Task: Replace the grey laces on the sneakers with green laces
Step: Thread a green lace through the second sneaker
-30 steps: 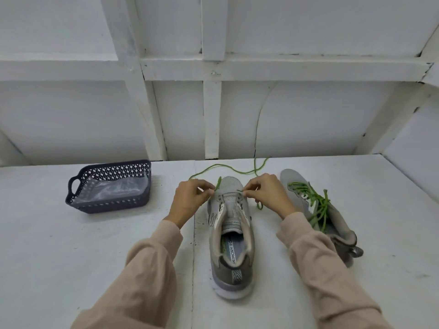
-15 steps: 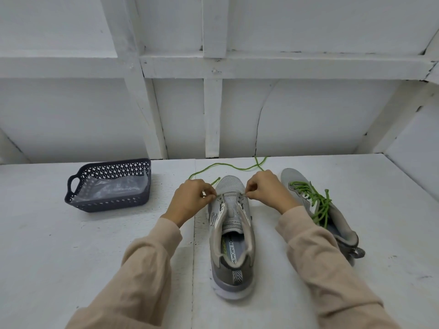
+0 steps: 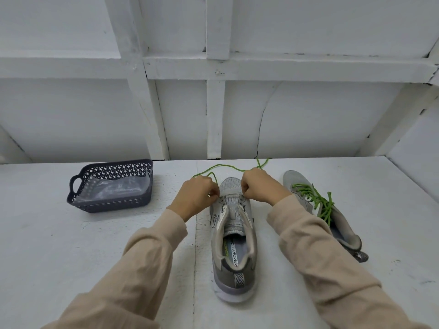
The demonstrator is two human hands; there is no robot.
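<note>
White table: sneaker, basket of clear plastic

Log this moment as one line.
left hand: pinches bright green cord lace | right hand: pinches same lace | middle grey mesh sneaker: upper eyelets unlaced | right grey mesh sneaker: green-laced

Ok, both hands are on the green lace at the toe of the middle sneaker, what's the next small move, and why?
Probably draw the green lace snug at the toe end. The left hand and right hand each pinch it beside the toe of the middle sneaker, slack loops on the table beyond, and the eyelets nearer you look empty.
</note>
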